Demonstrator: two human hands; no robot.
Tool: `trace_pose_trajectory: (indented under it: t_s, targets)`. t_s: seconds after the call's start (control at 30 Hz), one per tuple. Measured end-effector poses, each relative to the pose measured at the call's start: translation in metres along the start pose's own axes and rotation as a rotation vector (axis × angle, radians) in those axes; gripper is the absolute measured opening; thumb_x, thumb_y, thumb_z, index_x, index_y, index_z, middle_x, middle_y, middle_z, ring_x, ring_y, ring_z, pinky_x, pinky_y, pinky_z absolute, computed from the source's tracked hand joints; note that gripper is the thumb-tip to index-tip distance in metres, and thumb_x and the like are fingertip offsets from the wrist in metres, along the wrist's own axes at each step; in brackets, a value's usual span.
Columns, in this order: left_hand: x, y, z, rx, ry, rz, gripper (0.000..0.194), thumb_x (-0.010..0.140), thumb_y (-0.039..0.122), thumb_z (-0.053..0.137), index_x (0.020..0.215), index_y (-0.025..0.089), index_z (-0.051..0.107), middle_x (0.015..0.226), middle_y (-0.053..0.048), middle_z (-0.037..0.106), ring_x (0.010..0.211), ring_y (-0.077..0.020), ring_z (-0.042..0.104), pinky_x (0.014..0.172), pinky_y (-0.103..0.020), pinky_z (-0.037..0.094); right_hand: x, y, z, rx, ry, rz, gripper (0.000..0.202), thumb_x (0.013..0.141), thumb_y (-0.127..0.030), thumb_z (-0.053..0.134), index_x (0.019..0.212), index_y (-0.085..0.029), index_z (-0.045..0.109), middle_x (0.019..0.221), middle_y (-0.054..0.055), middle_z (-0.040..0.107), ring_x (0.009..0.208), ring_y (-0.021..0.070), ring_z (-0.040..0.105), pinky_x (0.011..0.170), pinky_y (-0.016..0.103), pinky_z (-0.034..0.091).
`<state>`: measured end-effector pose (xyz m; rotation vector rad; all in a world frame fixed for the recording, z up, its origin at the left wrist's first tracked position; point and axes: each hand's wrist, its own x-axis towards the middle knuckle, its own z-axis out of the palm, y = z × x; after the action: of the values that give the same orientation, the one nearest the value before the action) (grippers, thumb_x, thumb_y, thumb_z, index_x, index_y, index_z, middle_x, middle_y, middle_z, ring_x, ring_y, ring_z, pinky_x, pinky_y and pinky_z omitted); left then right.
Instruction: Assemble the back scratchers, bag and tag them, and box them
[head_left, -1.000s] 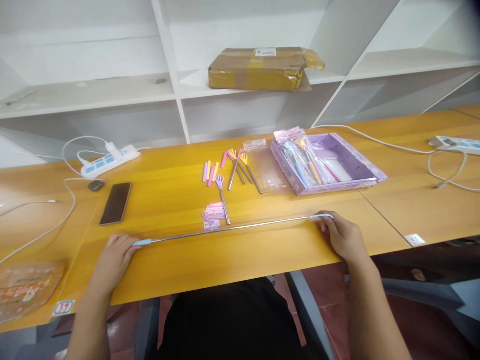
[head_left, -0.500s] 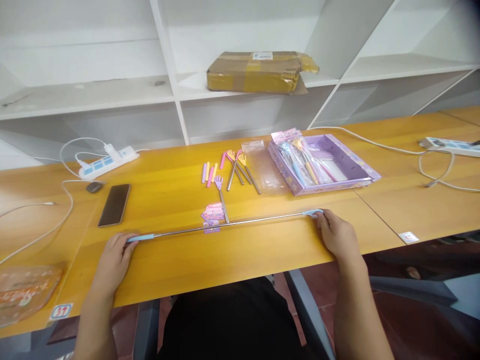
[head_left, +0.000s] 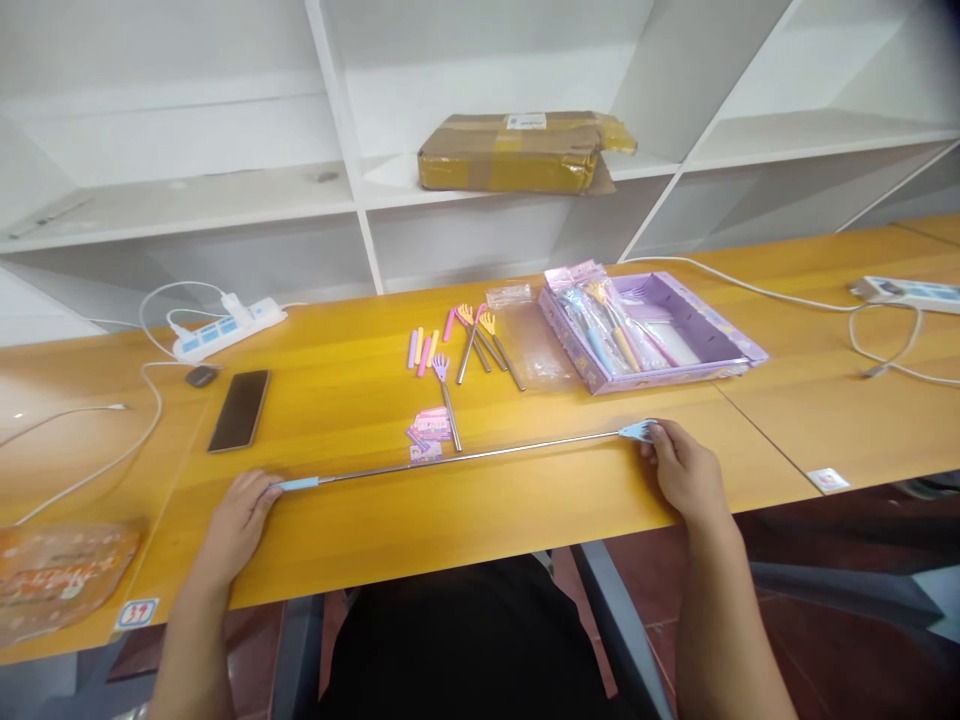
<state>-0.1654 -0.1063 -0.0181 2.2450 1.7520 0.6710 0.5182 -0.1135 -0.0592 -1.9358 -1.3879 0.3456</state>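
One blue back scratcher (head_left: 480,455), pulled out long, lies stretched between two hands. The left hand (head_left: 238,520) pinches its blue handle; the right hand (head_left: 686,470) pinches its claw end. Both arms reach forward, spread wide, with the backs of the hands facing up.

Past the scratcher, between the hands, are five little tubes (head_left: 424,355): two pink, two yellow and one purple. One purple scratcher (head_left: 450,415) lies alone near them. More scratchers (head_left: 511,362) cross in a pile, too mixed up to count. The long rod passes by the near edge of some small cards (head_left: 430,425).

One phone (head_left: 238,411) lies beyond the left hand. One purple box (head_left: 652,376) sits beyond the right hand, with wrapped scratchers (head_left: 600,335) inside, too bunched to count.
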Motion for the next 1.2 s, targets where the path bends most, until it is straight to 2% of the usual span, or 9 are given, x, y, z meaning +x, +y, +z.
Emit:
trace_pose_trajectory:
  t_s: [0.13,0.23,0.37,0.47,0.53,0.63,0.8,1.03,1.2]
  targets:
    - [-0.004,0.008,-0.003,-0.056,-0.021,-0.033,0.041,0.106,0.054,0.046,0.098,0.022,0.071,0.089,-0.004,0.071,0.084,-0.0221,0.069,0.078,-0.032,0.056,-0.002,-0.005,0.002,0.156,0.089,0.030,0.059,0.103,-0.076,0.041,0.086,-0.023,0.061,0.069,0.001,0.061,0.062,0.0179,0.055,0.066,0.033,0.044]
    - [-0.004,0.018,-0.004,-0.074,0.002,-0.034,0.041,0.106,0.054,0.046,0.099,0.022,0.071,0.082,-0.002,0.067,0.077,-0.0210,0.068,0.072,-0.031,0.056,0.000,-0.013,0.008,0.165,0.243,0.105,0.057,0.104,-0.073,0.041,0.084,-0.022,0.058,0.066,-0.001,0.057,0.062,0.0172,0.053,0.067,0.033,0.041]
    - [0.001,0.051,0.008,-0.076,-0.030,0.039,0.038,0.107,0.052,0.046,0.103,0.023,0.072,0.085,-0.002,0.070,0.076,-0.0209,0.070,0.070,-0.031,0.057,-0.010,-0.049,0.036,0.317,0.336,0.119,0.046,0.108,-0.065,0.041,0.090,-0.024,0.052,0.070,-0.004,0.053,0.063,0.0152,0.051,0.068,0.031,0.041]
    - [0.004,0.098,0.036,-0.089,-0.008,0.120,0.037,0.110,0.047,0.044,0.105,0.023,0.072,0.087,-0.003,0.071,0.077,-0.0209,0.071,0.069,-0.031,0.057,-0.048,-0.103,0.075,0.389,0.149,0.042,0.038,0.110,-0.059,0.041,0.096,-0.025,0.049,0.076,-0.003,0.056,0.066,0.0160,0.054,0.067,0.030,0.043]
    - [0.004,0.132,0.061,-0.099,0.025,0.149,0.037,0.112,0.040,0.040,0.108,0.023,0.072,0.089,-0.005,0.071,0.075,-0.0199,0.069,0.068,-0.030,0.057,-0.082,-0.139,0.099,0.449,-0.099,-0.032,0.033,0.112,-0.054,0.038,0.101,-0.025,0.049,0.077,-0.001,0.060,0.064,0.0174,0.056,0.063,0.031,0.044]
    - [0.005,0.163,0.090,-0.145,0.023,0.161,0.037,0.114,0.036,0.038,0.108,0.020,0.071,0.087,-0.005,0.069,0.067,-0.0174,0.064,0.062,-0.028,0.053,-0.119,-0.169,0.119,0.484,-0.340,-0.118,0.025,0.112,-0.046,0.042,0.122,-0.024,0.047,0.085,0.002,0.064,0.068,0.0197,0.060,0.063,0.032,0.047]
    - [0.011,0.159,0.097,-0.214,-0.074,0.208,0.033,0.114,0.037,0.040,0.110,0.020,0.068,0.090,-0.004,0.070,0.077,-0.0176,0.068,0.070,-0.028,0.053,-0.110,-0.165,0.108,0.578,-0.581,-0.165,0.021,0.115,-0.043,0.036,0.121,-0.025,0.046,0.081,-0.002,0.057,0.067,0.0171,0.058,0.067,0.032,0.049]
    - [0.017,0.163,0.096,-0.160,-0.244,0.288,0.031,0.111,0.044,0.049,0.104,0.020,0.068,0.094,-0.004,0.072,0.085,-0.0204,0.066,0.078,-0.032,0.050,-0.094,-0.166,0.097,0.596,-0.713,-0.165,0.026,0.114,-0.047,0.040,0.112,-0.024,0.052,0.078,-0.003,0.058,0.068,0.0157,0.056,0.067,0.030,0.046]
    - [0.015,0.171,0.090,-0.195,-0.324,0.189,0.027,0.112,0.040,0.047,0.107,0.022,0.067,0.100,-0.005,0.073,0.093,-0.0218,0.067,0.083,-0.034,0.050,-0.096,-0.173,0.093,0.484,-0.734,-0.209,0.024,0.114,-0.044,0.037,0.111,-0.025,0.051,0.081,-0.002,0.058,0.071,0.0171,0.058,0.070,0.030,0.046]
